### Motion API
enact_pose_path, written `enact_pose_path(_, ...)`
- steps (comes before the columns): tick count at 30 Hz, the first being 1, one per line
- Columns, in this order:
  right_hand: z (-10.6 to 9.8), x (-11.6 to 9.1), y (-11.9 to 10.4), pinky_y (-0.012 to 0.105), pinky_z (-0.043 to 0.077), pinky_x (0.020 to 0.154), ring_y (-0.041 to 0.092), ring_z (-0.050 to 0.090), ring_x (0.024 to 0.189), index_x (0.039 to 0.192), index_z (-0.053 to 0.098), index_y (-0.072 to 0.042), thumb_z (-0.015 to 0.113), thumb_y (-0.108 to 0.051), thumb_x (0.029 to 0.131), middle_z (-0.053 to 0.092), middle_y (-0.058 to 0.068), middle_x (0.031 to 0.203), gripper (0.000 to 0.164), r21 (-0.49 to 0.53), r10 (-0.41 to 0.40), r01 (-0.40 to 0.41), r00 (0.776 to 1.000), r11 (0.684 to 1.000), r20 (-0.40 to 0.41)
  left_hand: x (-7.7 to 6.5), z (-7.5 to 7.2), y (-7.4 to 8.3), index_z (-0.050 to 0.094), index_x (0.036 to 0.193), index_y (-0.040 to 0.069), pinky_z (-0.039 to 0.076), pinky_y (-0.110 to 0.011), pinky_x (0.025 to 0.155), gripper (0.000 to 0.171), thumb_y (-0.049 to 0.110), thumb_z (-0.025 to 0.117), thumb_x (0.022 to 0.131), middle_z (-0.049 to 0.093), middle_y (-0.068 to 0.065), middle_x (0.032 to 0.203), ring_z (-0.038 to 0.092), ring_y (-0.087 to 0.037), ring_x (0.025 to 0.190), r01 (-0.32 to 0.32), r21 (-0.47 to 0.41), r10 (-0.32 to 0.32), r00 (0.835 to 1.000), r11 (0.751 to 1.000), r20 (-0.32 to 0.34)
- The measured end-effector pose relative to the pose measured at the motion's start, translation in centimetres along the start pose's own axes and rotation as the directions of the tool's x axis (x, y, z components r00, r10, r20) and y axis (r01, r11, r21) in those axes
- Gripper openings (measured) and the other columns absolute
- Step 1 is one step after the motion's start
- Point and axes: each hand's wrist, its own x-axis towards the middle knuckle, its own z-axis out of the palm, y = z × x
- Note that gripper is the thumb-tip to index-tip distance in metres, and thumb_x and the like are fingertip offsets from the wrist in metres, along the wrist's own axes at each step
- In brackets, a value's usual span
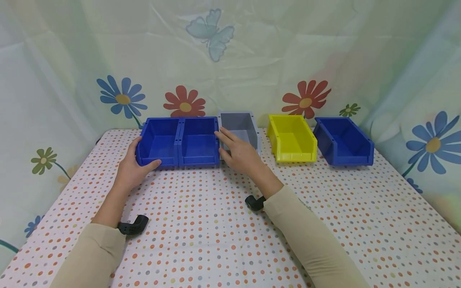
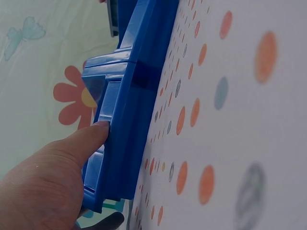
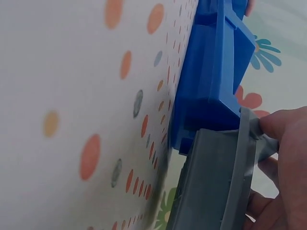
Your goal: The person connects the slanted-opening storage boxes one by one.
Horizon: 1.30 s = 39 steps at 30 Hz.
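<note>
Two blue plastic bins stand side by side on the table: a left one (image 1: 158, 161) and a second (image 1: 199, 161) touching it. My left hand (image 1: 132, 168) grips the left bin's near left corner. Its thumb (image 2: 86, 141) lies over the front lip, while the fingers run along the outer side wall, mostly hidden. Right beside the second blue bin is a grey bin (image 3: 206, 172). My right hand (image 1: 242, 154) pinches the grey bin's left rim near the front, its fingertips reaching the blue bin's right edge in the head view.
Farther right stand a yellow bin (image 1: 293, 157) and another blue bin (image 1: 351, 160), with a gap between grey and yellow. A dotted cloth (image 1: 201, 240) covers the table. Behind the row hangs a flowered curtain (image 1: 248, 60). Each wrist wears a black camera mount (image 1: 135, 225).
</note>
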Motion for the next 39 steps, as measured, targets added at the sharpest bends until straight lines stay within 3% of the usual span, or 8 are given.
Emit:
enact_pose_path(6,0.00,-0.04,-0.02,0.030,0.042,0.056,0.016,0.049,0.052,0.164,0.034,-0.021,0.052,-0.029,0.109,0.027,0.001,0.172,0.058,0.004,0.002,-0.002,1.000,1.000,0.011,-0.09,0.01,0.04,0.000,0.168,0.026,0.028,-0.075,0.117,0.106,0.046,0.074,0.094,0.016,-0.026,0.171,0.025,-0.057,0.151,0.000,-0.001,0.000,1.000,1.000,0.000)
enact_pose_path(13,0.17,-0.08,0.03,0.030,0.044,0.058,0.019,0.059,0.065,0.164,0.034,-0.022,0.052,-0.030,0.109,0.027,0.000,0.172,0.059,-0.010,0.014,-0.013,1.000,1.000,0.019,-0.12,0.04,0.02,0.001,0.168,0.027,0.028,-0.075,0.117,0.106,0.047,0.074,0.094,0.016,-0.026,0.171,0.025,-0.057,0.151,0.000,-0.001,0.000,1.000,1.000,-0.002)
enact_pose_path(24,0.43,-0.43,0.23,0.030,0.043,0.055,0.019,0.054,0.056,0.165,0.030,-0.022,0.053,-0.030,0.109,0.025,0.000,0.173,0.061,-0.027,0.028,-0.027,0.998,0.999,0.059,0.01,0.18,0.14,0.001,0.168,0.026,0.028,-0.074,0.118,0.105,0.045,0.074,0.094,0.016,-0.025,0.171,0.025,-0.056,0.151,-0.014,0.000,0.014,1.000,1.000,-0.003)
enact_pose_path(26,0.51,-0.47,0.26,0.032,0.045,0.056,0.023,0.061,0.063,0.165,0.030,-0.022,0.053,-0.030,0.109,0.025,0.000,0.173,0.061,-0.026,0.027,-0.026,0.998,0.999,0.061,0.03,0.19,0.14,0.001,0.168,0.027,0.028,-0.074,0.118,0.105,0.046,0.074,0.094,0.016,-0.025,0.171,0.025,-0.056,0.151,-0.012,0.001,0.012,1.000,1.000,-0.003)
enact_pose_path(28,0.65,-0.46,0.29,0.034,0.050,0.061,0.027,0.070,0.082,0.165,0.029,-0.022,0.053,-0.030,0.109,0.024,0.000,0.173,0.062,-0.031,0.030,-0.028,0.997,0.999,0.067,0.01,0.17,0.14,0.001,0.168,0.027,0.028,-0.074,0.117,0.105,0.046,0.074,0.095,0.016,-0.025,0.171,0.025,-0.056,0.151,-0.007,0.000,0.007,1.000,1.000,-0.003)
enact_pose_path(32,0.89,-0.41,0.23,0.036,0.055,0.071,0.031,0.069,0.116,0.166,0.026,-0.024,0.053,-0.032,0.109,0.022,-0.002,0.173,0.063,-0.043,0.056,-0.052,0.994,0.998,0.092,-0.05,0.09,0.17,0.001,0.168,0.027,0.028,-0.074,0.118,0.105,0.045,0.074,0.094,0.016,-0.026,0.171,0.025,-0.057,0.151,-0.001,-0.007,0.001,1.000,1.000,-0.002)
enact_pose_path(39,0.95,-0.37,0.14,0.031,0.049,0.061,0.031,0.070,0.115,0.167,0.021,-0.025,0.052,-0.033,0.110,0.018,-0.003,0.174,0.066,-0.060,0.054,-0.047,0.991,0.997,0.120,-0.08,0.07,0.13,0.000,0.168,0.027,0.028,-0.074,0.118,0.105,0.044,0.074,0.095,0.016,-0.026,0.171,0.024,-0.057,0.152,0.005,-0.002,-0.005,1.000,1.000,-0.007)
